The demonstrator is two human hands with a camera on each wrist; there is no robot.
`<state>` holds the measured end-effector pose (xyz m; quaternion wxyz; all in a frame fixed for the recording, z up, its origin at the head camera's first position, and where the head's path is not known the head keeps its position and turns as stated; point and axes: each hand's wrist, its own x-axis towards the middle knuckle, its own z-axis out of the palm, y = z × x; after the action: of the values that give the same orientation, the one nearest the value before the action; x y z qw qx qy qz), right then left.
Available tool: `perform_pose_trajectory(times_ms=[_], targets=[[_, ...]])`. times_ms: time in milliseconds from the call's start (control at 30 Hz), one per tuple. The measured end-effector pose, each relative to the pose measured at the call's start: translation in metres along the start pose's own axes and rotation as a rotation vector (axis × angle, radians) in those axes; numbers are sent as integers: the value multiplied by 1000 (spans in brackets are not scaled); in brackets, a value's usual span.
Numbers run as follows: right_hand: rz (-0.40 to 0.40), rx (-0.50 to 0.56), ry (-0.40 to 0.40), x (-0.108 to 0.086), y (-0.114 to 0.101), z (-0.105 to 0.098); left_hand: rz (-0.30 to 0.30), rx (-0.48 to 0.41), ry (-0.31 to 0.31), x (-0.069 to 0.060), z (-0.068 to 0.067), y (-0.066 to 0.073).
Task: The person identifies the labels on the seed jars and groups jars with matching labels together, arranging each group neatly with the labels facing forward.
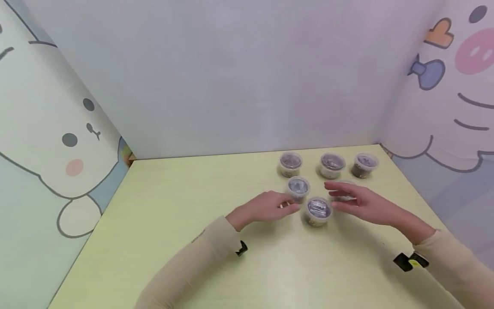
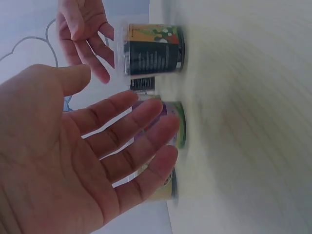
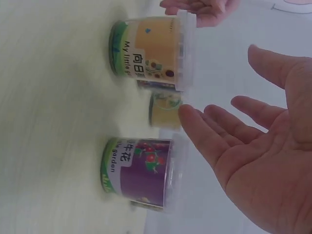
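Observation:
Six small lidded cups stand upright on the right part of the table. The front cup (image 1: 318, 211) is between the two hands. My left hand (image 1: 270, 207) is beside the middle cup (image 1: 298, 189), fingers spread and loosely bent, gripping nothing; whether a fingertip touches that cup I cannot tell. To the right, my right hand (image 1: 360, 202) is held over a cup (image 1: 343, 187) that it partly hides, its fingers apart and holding nothing. In the right wrist view, an orange-labelled cup (image 3: 155, 48) and a purple-labelled cup (image 3: 144, 170) stand near the right hand.
Three cups stand in the back row: left (image 1: 290, 164), centre (image 1: 332, 165) and right (image 1: 365, 165). The pale yellow table (image 1: 173, 193) meets a plain wall (image 1: 231, 86) behind, with cartoon-printed panels on the left (image 1: 46, 128) and right (image 1: 463, 107).

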<state>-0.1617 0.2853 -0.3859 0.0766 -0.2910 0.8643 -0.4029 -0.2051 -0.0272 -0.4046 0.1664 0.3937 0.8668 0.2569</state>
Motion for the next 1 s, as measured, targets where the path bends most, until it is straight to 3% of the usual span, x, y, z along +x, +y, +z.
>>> perform_pose_trajectory(times_ms=[200, 333, 600, 800, 1000], targets=[[26, 110, -114, -3, 9, 15, -101, -33, 23, 25, 13, 13], [43, 73, -108, -3, 13, 24, -127, -65, 29, 34, 21, 16], [81, -57, -127, 0, 10, 27, -166, -90, 1, 37, 26, 23], [117, -3, -177, 0, 7, 24, -187, -112, -50, 39, 25, 25], [120, 37, -198, 0, 10, 25, -215, -117, -64, 39, 27, 26]])
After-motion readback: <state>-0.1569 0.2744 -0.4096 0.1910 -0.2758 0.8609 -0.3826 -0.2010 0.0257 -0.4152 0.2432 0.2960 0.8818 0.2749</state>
